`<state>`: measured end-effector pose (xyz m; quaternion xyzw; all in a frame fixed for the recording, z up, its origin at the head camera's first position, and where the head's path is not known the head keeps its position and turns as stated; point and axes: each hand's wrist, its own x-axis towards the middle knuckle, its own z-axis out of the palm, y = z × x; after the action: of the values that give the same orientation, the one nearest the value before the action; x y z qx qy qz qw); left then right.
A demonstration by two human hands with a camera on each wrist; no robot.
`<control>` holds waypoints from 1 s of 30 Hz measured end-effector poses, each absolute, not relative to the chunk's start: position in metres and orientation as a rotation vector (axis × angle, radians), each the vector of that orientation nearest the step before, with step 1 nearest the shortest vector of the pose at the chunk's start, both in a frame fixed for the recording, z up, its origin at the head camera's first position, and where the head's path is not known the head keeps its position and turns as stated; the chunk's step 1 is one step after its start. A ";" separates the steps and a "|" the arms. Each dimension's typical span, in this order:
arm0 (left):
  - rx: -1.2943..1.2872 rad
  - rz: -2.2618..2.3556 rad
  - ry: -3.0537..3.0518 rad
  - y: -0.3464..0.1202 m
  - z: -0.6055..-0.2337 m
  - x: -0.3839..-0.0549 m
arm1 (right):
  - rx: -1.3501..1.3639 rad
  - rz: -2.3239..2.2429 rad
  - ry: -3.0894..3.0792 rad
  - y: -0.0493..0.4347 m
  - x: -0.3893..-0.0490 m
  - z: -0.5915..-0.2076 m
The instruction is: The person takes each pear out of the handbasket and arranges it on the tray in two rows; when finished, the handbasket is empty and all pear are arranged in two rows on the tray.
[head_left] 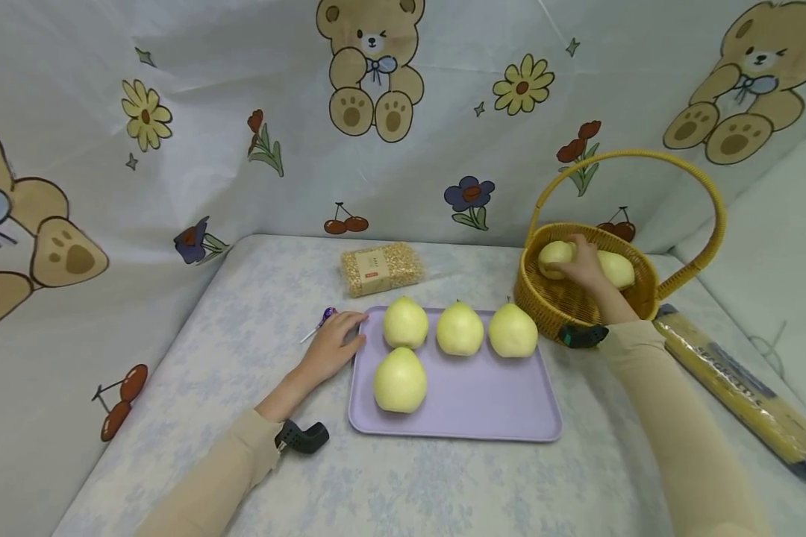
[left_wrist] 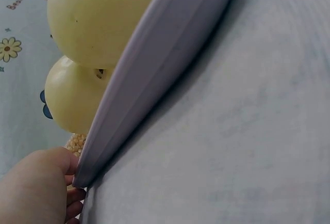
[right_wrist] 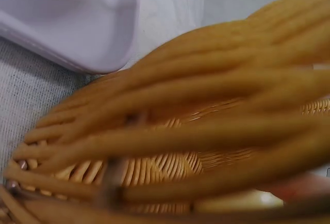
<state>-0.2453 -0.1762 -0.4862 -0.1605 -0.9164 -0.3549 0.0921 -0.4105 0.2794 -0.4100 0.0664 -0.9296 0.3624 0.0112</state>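
Observation:
A lilac tray (head_left: 483,403) bears several pale yellow pears, three in a row at the back and one pear (head_left: 400,380) at front left. My left hand (head_left: 336,344) is at the tray's back left corner. In the left wrist view its thumb (left_wrist: 63,159) lies against the rim, with other fingers bent beside the corner. Inside the wicker basket (head_left: 544,309), my right hand (head_left: 586,265) grips a pear (head_left: 552,256), fingers over it. Another pear (head_left: 616,270) lies to the right of that hand. Basket weave hides most of the right hand in the right wrist view.
The basket's tall handle (head_left: 645,154) arches above the right hand. A packet of yellow grains (head_left: 381,270) lies behind the tray. Near the left hand is a lollipop (head_left: 322,321). A long spaghetti pack (head_left: 739,388) lies at the right. A bear-printed cloth (head_left: 242,60) hangs behind.

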 end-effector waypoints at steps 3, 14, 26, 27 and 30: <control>-0.467 -1.057 -2.718 -0.177 -0.486 -0.245 | 0.239 1.118 -2.883 0.279 -0.411 -0.410; -0.479 -1.066 -2.727 -0.176 -0.486 -0.246 | 0.170 1.115 -2.818 0.280 -0.404 -0.406; -0.465 -1.062 -2.739 -0.178 -0.487 -0.246 | 0.109 1.139 -2.755 0.272 -0.357 -0.376; -0.467 -1.063 -2.742 -0.177 -0.487 -0.246 | 0.100 1.151 -2.736 0.272 -0.351 -0.373; -0.469 -1.065 -2.747 -0.176 -0.486 -0.246 | 0.105 1.223 -2.680 0.268 -0.332 -0.365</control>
<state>-0.2457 -0.1762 -0.4863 -0.1566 -0.9179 -0.3560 0.0791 -0.3321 0.2684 -0.3653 0.0353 -0.9049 0.4130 0.0968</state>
